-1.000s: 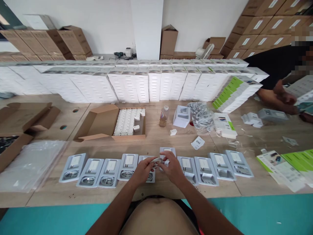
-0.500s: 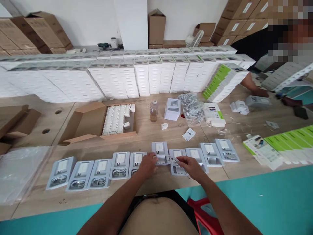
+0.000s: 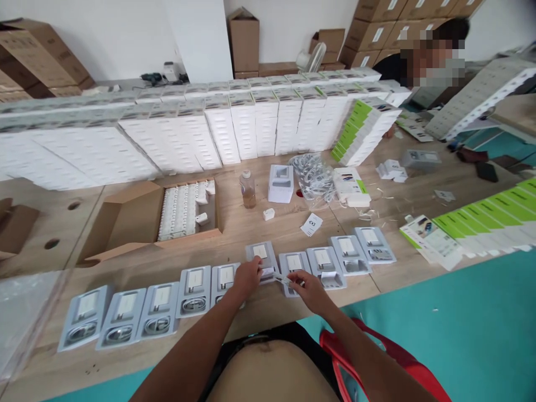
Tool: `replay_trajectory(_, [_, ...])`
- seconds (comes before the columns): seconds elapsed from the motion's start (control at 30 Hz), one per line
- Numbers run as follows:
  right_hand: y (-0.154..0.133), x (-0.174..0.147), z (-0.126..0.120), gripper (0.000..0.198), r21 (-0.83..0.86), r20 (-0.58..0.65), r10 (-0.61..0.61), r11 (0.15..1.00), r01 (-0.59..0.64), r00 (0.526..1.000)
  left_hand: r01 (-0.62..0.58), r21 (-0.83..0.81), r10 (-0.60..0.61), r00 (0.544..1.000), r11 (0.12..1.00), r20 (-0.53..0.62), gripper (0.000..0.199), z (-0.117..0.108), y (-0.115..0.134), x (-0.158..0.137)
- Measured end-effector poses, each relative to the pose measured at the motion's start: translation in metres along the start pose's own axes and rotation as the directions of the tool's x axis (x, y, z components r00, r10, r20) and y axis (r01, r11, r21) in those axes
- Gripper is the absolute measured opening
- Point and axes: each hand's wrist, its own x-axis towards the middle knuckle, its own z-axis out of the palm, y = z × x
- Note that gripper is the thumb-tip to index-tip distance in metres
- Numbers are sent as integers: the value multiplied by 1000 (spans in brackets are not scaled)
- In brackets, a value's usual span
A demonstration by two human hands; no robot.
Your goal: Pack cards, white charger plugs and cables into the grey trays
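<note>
My right hand (image 3: 309, 290) pinches a coiled white charging cable (image 3: 283, 279) at the lower end of a grey plastic tray (image 3: 268, 249). A white charger (image 3: 260, 251) lies in the upper compartment of that tray. My left hand (image 3: 248, 277) is closed at the tray's left edge, its fingertips close to the cable; what they grip is hidden. To the left, several trays (image 3: 195, 274) hold a charger and a coiled cable each. On the right stand more trays (image 3: 322, 258) with chargers, their lower compartments without a coiled cable.
Behind the trays lie an open carton of chargers (image 3: 218, 223), a bottle (image 3: 247, 192), a stack of trays (image 3: 280, 192) and a bag of cables (image 3: 312, 177). White boxes (image 3: 245, 131) form a wall at the back. A co-worker (image 3: 391, 67) is beyond it. Green-white boxes (image 3: 481, 218) line the right.
The view has shifted, so the table contents sit further left. The cable coil in my right hand now appears narrower, turned edge-on, beside the tray. The co-worker's head has come into fuller view.
</note>
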Motion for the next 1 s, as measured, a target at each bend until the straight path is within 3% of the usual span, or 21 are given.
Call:
replay_trajectory(0.13, [-7,16,15,18,-218,9,-123,968,122,992,-5,42,4,1000,999,31,13,-1,5,10])
replay_trajectory(0.3, [-11,38,27,19,-394,85,-215,890,231,973,12,41,-13,1000,999,18,23,-1,3,13])
replay_trajectory(0.47, [-12,54,27,19,-603,268,-305,687,406,914,-43,-9,43,998,999,44,25,-2,-3,12])
replay_trajectory(0.67, [-12,68,30,21,-605,489,-386,496,623,782,-219,-98,227,971,971,77,23,-10,-17,5])
replay_trajectory(0.8, [-13,78,38,20,-553,566,-419,445,704,710,-301,-124,315,942,945,116,18,-15,-29,1])
replay_trajectory(0.9, [-12,77,48,20,-567,587,-428,388,726,687,-339,-104,351,924,935,153,14,-12,-32,-2])
replay_trajectory(1.0, [-13,70,59,20,-620,566,-433,338,709,701,-352,-44,354,919,935,175,17,-6,-28,-7])
